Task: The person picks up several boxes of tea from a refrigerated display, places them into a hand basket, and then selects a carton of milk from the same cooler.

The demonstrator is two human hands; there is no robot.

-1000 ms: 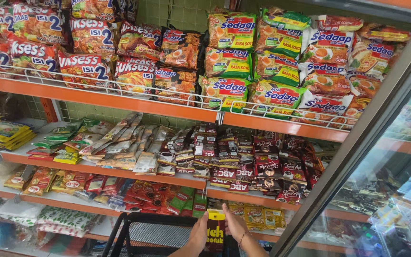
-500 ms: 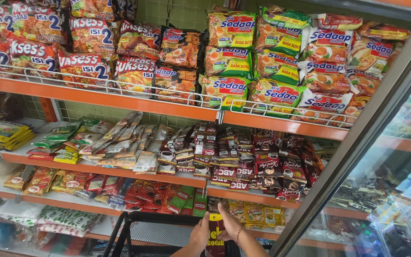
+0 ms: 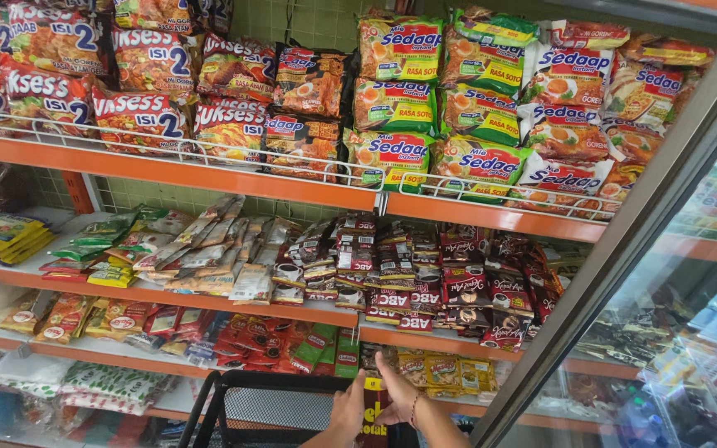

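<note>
Bottom centre of frame, left hand and right hand both grasp a dark yellow-labelled packet, probably coffee, over the black basket; keep fingers wrapped, lower squarely inside.

My two hands enter at the bottom edge, both bare, no gloves and no rings that I can make out. My left hand shows no sleeve on the forearm below it. My right hand wears a thin bracelet at the wrist, its forearm likewise uncovered.
</note>
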